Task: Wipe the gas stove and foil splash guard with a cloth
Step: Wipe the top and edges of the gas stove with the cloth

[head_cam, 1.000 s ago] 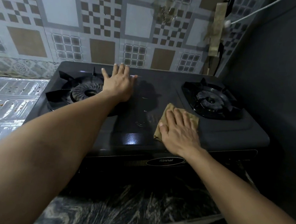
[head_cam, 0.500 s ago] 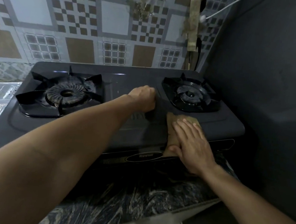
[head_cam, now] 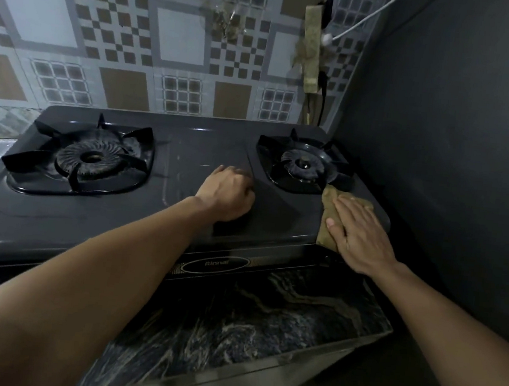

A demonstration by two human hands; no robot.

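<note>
I see my right hand (head_cam: 360,235) pressing flat, fingers straight, on the tan cloth (head_cam: 328,214) at the front right corner of the black Rinnai gas stove (head_cam: 181,216), just beside the right burner (head_cam: 304,166). My left hand (head_cam: 226,194) rests as an empty fist between the burners.

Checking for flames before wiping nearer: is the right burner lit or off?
Off, as far as visible: the right burner is dark, with no flame or glow, beside the cloth.
</note>
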